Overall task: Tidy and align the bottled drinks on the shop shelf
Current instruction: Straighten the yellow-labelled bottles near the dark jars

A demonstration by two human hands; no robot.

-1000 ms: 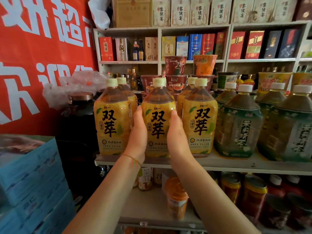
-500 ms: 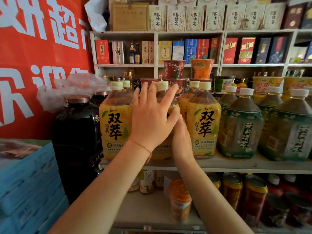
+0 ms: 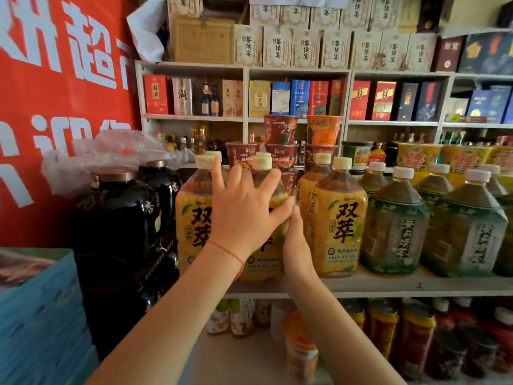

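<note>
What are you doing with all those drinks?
A person is straightening big yellow-labelled tea bottles on a shop shelf. The left hand lies spread flat over the front of the middle yellow bottle, while the right hand presses its right side. The green-labelled tea bottles alongside stand untouched.

1. Your left hand lies spread on the front of the middle bottle on the shelf; your right hand touches its right side.
2. Tea bottles stand right of that row, jars left.
3. Noodle cups are stacked behind.
</note>
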